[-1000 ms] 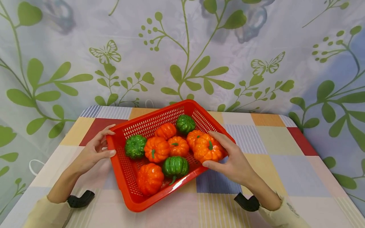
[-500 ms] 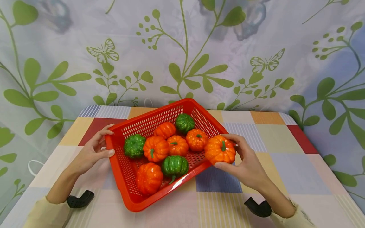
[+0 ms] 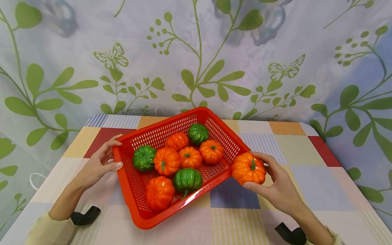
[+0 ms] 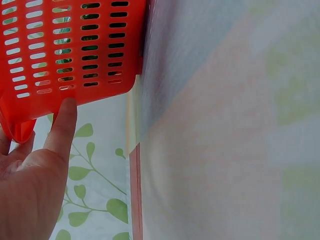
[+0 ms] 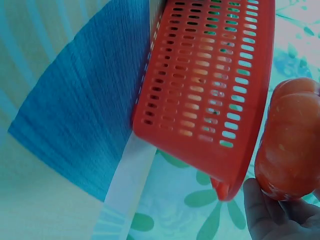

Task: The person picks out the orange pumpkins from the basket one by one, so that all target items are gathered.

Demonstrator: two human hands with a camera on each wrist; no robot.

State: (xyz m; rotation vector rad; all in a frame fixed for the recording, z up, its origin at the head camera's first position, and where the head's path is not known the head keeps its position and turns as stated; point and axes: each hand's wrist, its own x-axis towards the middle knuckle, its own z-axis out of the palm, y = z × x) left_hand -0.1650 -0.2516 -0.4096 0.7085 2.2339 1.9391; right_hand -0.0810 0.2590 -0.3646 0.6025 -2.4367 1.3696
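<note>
A red plastic basket [image 3: 183,204] sits at an angle on the table, with several orange and green toy pumpkins inside. My left hand [image 3: 95,165] holds its left end, fingers over the rim and thumb against it. In the left wrist view the thumb [image 4: 64,122] touches the slotted wall. My right hand [image 3: 280,189] grips an orange pumpkin [image 3: 247,167] with a green stem, held at the basket's right corner. The right wrist view has this pumpkin [image 5: 290,140] just beyond the rim, apart from the wall.
A patchwork cloth [image 3: 309,183] covers the table. Behind it hangs a curtain [image 3: 214,44] printed with leaves and butterflies. Among the basket's contents are a green pumpkin [image 3: 188,179] near the front and an orange pumpkin [image 3: 211,151] on the right.
My right hand has carried the orange pumpkin rightward, from inside the basket to its right corner. My left hand and the basket have stayed nearly still.
</note>
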